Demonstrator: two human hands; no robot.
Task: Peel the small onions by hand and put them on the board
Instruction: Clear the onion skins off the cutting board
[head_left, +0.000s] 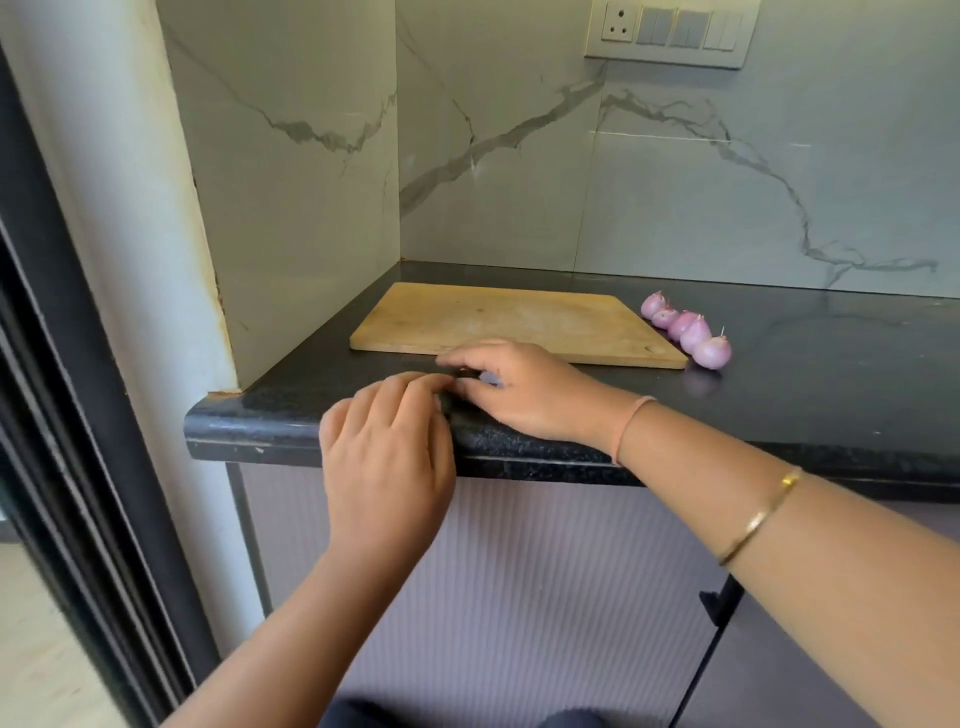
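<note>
Both hands meet at the front edge of the black speckled stone counter. The right hand curls round a small purple onion (mostly hidden). Whether the bent fingertips of the left hand pinch it, I cannot tell. Five more pink-purple onions lie in a row just beside the right edge of the rectangular wooden board.

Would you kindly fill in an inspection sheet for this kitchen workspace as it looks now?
Surface: black speckled counter.
Job's things: wooden board bare; five small onions in a row on the counter, right of the board.
Clutter: nothing seen.
Grips: right hand pinches a purple bit, likely an onion, near the counter's front edge; left hand has its fingertips at it, grip hidden.
Cables: nothing seen.
Surroundings: marble-look walls, switch panel, ribbed cabinet fronts.
</note>
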